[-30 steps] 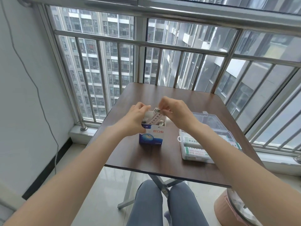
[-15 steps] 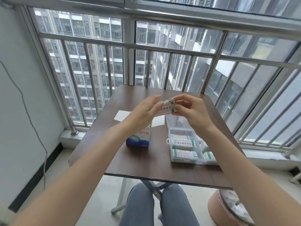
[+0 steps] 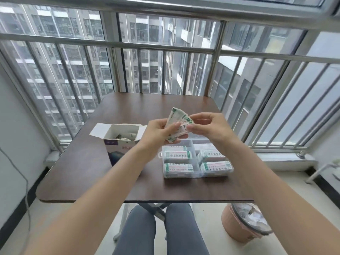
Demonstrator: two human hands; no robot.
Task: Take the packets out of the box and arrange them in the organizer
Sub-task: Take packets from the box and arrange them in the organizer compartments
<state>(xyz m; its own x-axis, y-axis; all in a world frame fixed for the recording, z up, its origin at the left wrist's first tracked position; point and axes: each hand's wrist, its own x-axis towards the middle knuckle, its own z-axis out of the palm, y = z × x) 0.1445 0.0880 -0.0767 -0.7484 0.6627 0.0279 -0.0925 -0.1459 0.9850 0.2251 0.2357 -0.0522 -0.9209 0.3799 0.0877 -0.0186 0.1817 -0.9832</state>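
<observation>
A fanned stack of packets [image 3: 177,126] is held above the far end of the organizer [image 3: 197,174], long axes running from lower centre up toward the window, upper ends splayed apart. The left hand [image 3: 161,130] curls under and around the stack; the right hand [image 3: 206,126] pinches its upper right edge. The organizer's near compartments hold packets lying crosswise. The box [image 3: 120,139] stands open at left on the counter [image 3: 88,162].
</observation>
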